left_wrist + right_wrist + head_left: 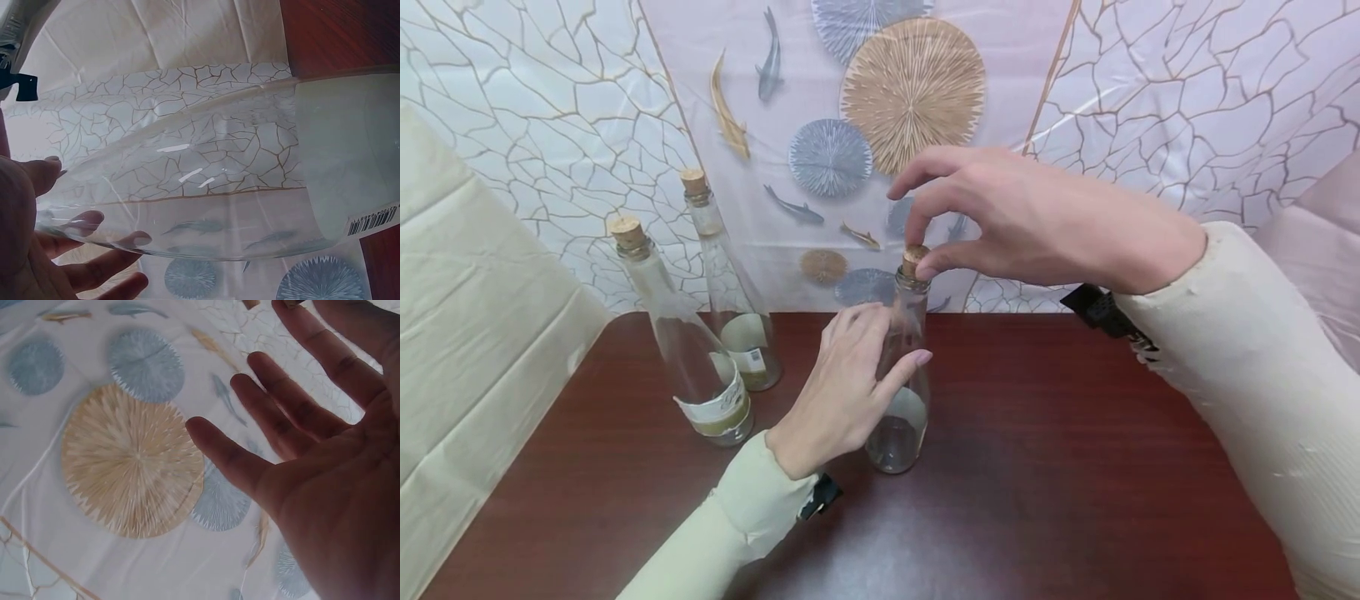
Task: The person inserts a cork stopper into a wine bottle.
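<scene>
A clear glass bottle [897, 437] stands upright on the dark red-brown table, in front of me. My left hand [846, 387] holds it around its upper body; in the left wrist view the thumb and fingers lie on opposite sides of the glass [206, 156], with a pale label [344, 156] farther along. At the mouth sits a cork [914, 258], partly sticking out. My right hand [1030, 217] pinches this cork between thumb and index finger from above. In the right wrist view, the other fingers [228, 453] are spread away from it.
To the left stand two more corked glass bottles, a nearer one [718, 408] with a torn label and another [760, 371] behind it. A patterned cloth [760, 267] hangs along the table's [1060, 467] back edge. Cream fabric [482, 333] borders the left side.
</scene>
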Demonstrator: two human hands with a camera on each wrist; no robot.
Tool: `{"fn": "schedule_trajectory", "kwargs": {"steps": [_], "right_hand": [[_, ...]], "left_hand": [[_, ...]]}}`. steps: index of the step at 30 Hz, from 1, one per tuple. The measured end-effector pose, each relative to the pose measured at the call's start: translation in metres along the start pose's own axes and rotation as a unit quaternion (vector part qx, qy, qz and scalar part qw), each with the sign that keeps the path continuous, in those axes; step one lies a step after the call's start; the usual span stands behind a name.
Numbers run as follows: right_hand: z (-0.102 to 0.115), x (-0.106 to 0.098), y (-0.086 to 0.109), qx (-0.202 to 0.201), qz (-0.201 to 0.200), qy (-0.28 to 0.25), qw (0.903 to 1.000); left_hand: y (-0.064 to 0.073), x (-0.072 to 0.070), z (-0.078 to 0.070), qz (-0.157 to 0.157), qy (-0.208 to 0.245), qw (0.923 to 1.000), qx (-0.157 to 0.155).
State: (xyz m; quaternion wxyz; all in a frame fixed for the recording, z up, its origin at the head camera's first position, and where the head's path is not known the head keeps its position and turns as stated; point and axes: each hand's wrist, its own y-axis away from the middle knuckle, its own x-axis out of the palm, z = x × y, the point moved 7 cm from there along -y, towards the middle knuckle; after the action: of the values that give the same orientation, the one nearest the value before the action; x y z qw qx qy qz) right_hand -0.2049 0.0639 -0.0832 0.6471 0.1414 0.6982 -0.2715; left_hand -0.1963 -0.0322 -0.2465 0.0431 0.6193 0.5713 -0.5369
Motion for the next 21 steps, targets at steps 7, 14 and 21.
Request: {"fn": "schedule_trajectory", "kwargs": {"steps": [7,14,21], "right_hand": [[0.004,0.000,-0.004,0.000,0.006,0.017,0.9998],[0.011,0.005,-0.004,-0.068,-0.009,0.044,0.9967],[0.009,0.006,-0.005,-0.078,-0.023,0.030,0.9962]], "left_hand": [[0.000,0.000,-0.001,0.002,0.013,0.9999,0.000],[0.001,-0.002,-0.002,-0.002,0.009,1.0000,-0.002],[-0.001,-0.002,0.000,-0.002,0.010,0.9999,-0.007]]}}
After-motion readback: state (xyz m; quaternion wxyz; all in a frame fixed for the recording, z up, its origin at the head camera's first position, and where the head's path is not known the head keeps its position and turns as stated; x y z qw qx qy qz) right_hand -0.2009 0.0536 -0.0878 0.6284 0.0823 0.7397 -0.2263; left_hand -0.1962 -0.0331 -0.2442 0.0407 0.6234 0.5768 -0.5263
